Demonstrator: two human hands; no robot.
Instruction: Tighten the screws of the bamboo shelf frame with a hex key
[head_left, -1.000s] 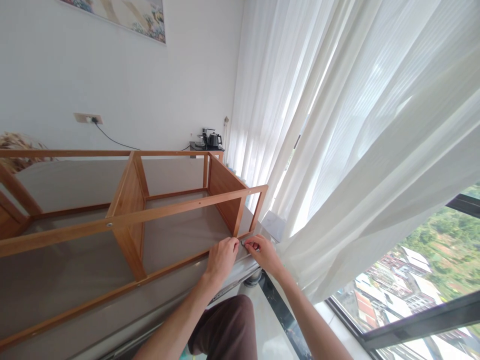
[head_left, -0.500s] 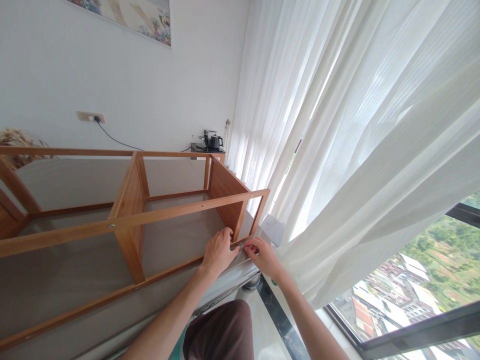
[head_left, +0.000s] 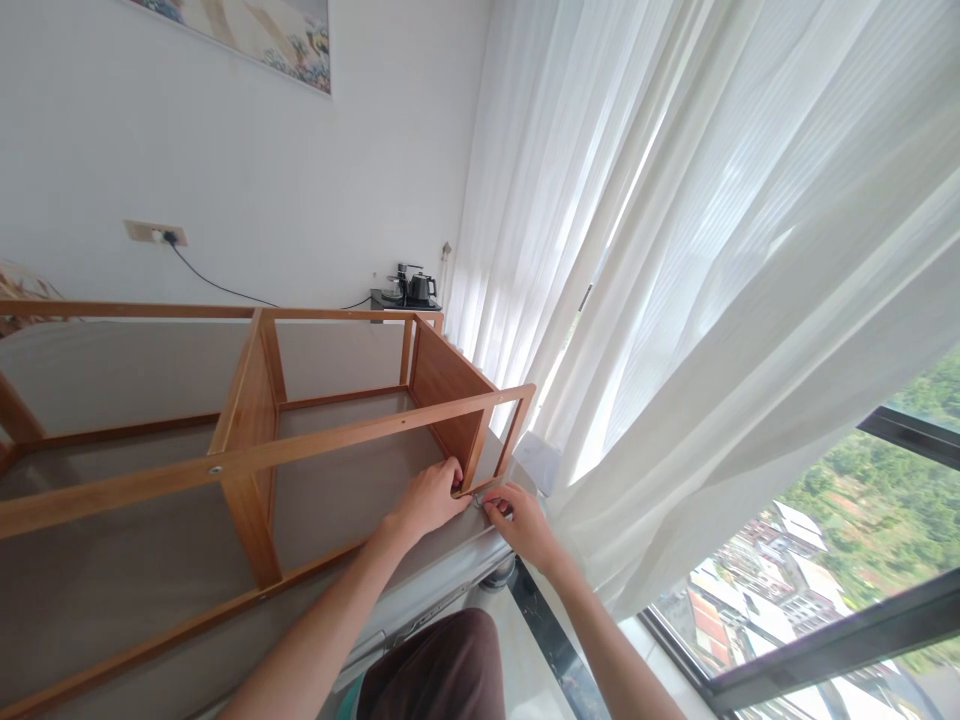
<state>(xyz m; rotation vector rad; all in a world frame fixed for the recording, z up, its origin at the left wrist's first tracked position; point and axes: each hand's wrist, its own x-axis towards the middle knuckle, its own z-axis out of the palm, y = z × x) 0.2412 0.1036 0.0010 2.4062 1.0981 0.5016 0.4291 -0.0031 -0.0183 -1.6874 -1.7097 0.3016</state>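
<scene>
A wooden shelf unit (head_left: 352,428) lies on its side over a grey, flat surface. My left hand (head_left: 433,494) is closed on the lower rail near its right end, where an upright meets it; the curled fingers are inside the frame and the thumb is at the outer face. Just right of it, my right hand (head_left: 517,515) pinches a small thin metal piece (head_left: 478,499) that looks like a hex key, close against the rail. Its far tip and the spot where it meets the wood are too small to make out.
White curtains (head_left: 637,250) hang close on the right, beside an open window frame (head_left: 825,640). A small stand (head_left: 409,303) with a kettle (head_left: 422,289) is at the back. My knee (head_left: 439,665) is below the surface's edge. A white box-like object (head_left: 538,460) sits beyond the shelf's end.
The view has shifted slightly, so the scene sits a little further left. Both hands stay at the same corner of the shelf; the right fingers have turned slightly around the metal piece.
</scene>
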